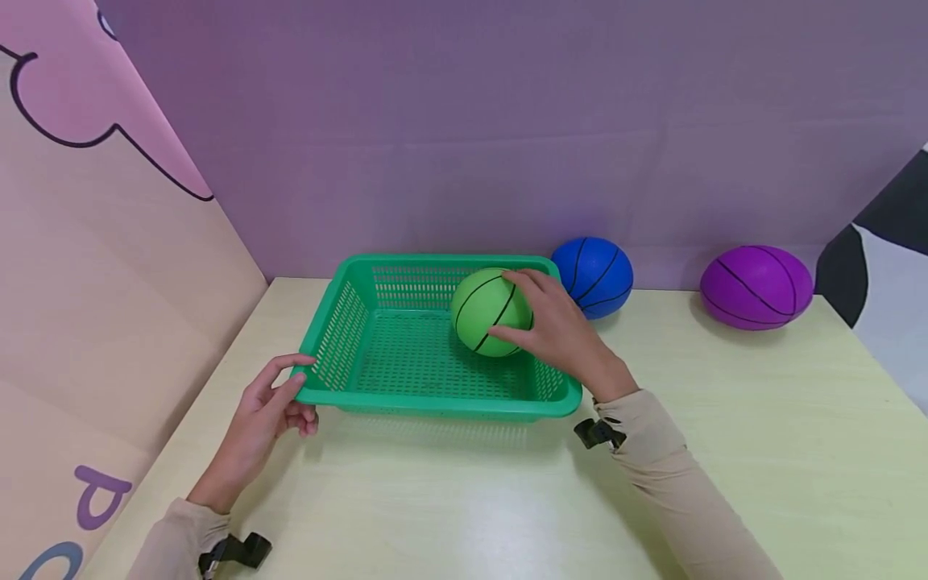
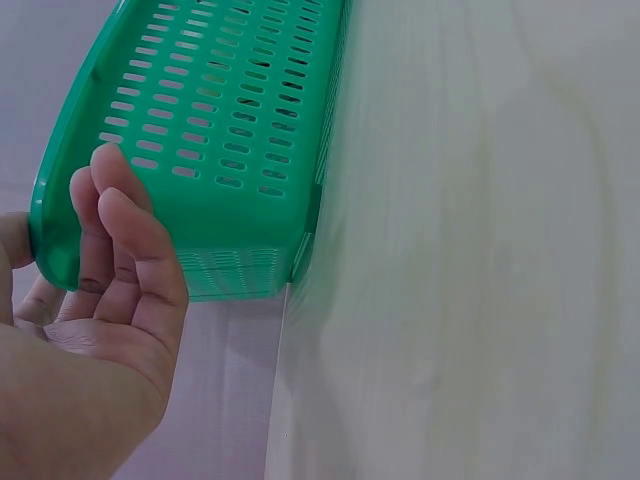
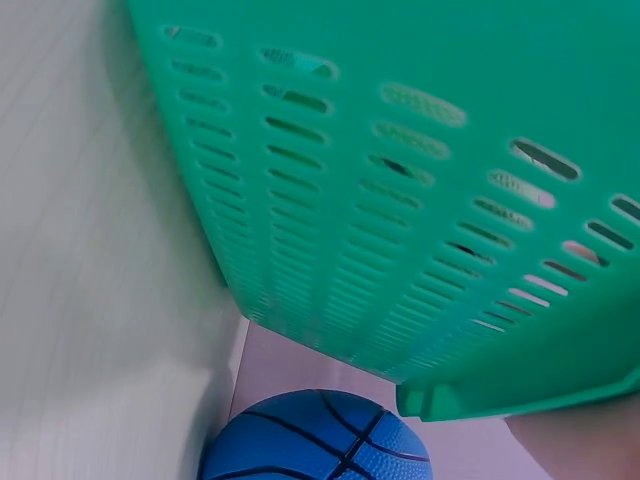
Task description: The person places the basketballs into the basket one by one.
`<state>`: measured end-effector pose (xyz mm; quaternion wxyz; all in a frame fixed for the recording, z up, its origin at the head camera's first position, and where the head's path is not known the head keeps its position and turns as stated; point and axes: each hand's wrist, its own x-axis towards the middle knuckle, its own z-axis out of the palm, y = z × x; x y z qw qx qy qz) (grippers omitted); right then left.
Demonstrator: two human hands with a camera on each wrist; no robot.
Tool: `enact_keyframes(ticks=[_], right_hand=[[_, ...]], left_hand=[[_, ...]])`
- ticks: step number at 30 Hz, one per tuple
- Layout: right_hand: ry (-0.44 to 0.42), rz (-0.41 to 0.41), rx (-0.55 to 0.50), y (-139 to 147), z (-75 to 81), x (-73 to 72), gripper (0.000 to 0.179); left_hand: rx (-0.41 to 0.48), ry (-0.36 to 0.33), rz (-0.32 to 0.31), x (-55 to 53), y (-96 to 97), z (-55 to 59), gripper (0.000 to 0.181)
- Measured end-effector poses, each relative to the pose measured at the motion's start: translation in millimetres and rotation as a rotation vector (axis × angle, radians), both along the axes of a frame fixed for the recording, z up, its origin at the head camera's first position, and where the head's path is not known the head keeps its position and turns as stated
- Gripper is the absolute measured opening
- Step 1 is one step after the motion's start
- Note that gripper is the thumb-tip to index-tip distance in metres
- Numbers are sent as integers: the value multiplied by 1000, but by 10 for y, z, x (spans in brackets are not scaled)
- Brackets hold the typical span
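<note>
A green plastic basket with slotted walls stands on the table. My left hand pinches its rim at the near left corner, thumb on top; in the left wrist view the other fingers curl beside the basket's outer wall. Inside the basket, toward its right end, is a light green ball with black lines, like a small basketball. Reaching over the right rim, my right hand grips this ball with thumb and fingers spread around its right side. In the right wrist view, the slotted wall hides the ball and most of the hand.
Behind the basket's right corner sits a blue ball, close to the purple back panel. Farther right, a purple ball lies near the table's back edge. A printed panel borders the pale table on the left.
</note>
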<state>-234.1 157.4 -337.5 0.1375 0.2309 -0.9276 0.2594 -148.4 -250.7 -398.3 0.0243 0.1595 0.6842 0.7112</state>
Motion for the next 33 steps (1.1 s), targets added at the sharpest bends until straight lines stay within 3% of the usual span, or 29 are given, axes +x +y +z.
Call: enact_keyframes(ticks=[13, 33], right_hand=[[5, 45, -46, 46, 16, 25, 59], [13, 19, -73, 98, -43, 143, 46]], left_hand=[[7, 13, 0, -1, 1, -2, 30], [-2, 4, 4, 2, 1, -9, 29]])
